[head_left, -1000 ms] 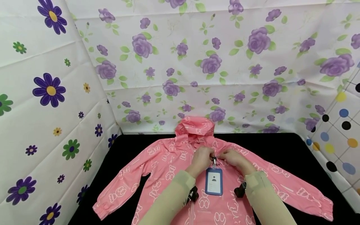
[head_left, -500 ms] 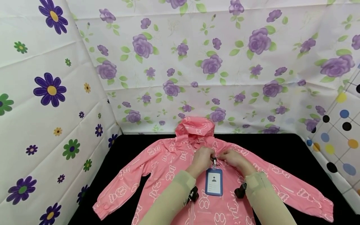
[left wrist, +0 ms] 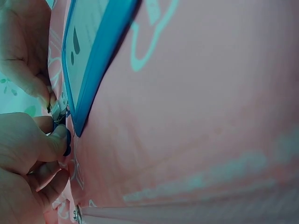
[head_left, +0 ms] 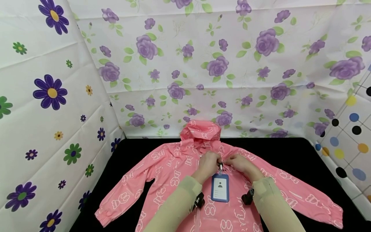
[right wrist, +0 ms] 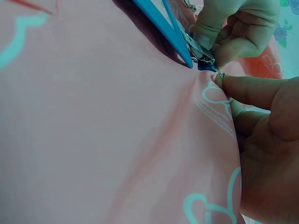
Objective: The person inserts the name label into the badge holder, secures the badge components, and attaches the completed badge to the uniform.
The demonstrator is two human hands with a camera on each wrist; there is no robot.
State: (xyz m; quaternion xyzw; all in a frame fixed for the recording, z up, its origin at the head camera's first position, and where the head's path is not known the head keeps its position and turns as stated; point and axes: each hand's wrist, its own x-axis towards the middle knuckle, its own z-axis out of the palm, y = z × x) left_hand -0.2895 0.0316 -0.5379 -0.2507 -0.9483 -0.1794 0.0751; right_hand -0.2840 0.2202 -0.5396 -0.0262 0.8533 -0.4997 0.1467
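Observation:
A blue-framed ID badge (head_left: 220, 188) hangs by a metal clip (head_left: 221, 167) over the chest of a pink hooded jacket (head_left: 176, 175) spread out flat. My left hand (head_left: 208, 165) pinches the dark top of the badge's clip between thumb and forefinger, plain in the right wrist view, where a thin metal pin (right wrist: 219, 72) sticks out of it. My right hand (head_left: 238, 162) pinches a fold of the jacket's chest cloth, its fingertip right at the pin's end. In the left wrist view both hands meet at the clip beside the badge (left wrist: 93, 51).
The jacket lies on a black tabletop (head_left: 261, 143), sleeves stretched to both sides and hood at the back. A zipper (left wrist: 78, 214) runs down its front. Flower-patterned sheets (head_left: 179, 106) hang behind and at the left, a dotted one (head_left: 347, 141) at the right.
Almost nothing: both hands stay at the clip, and the badge hangs in nearly the same place.

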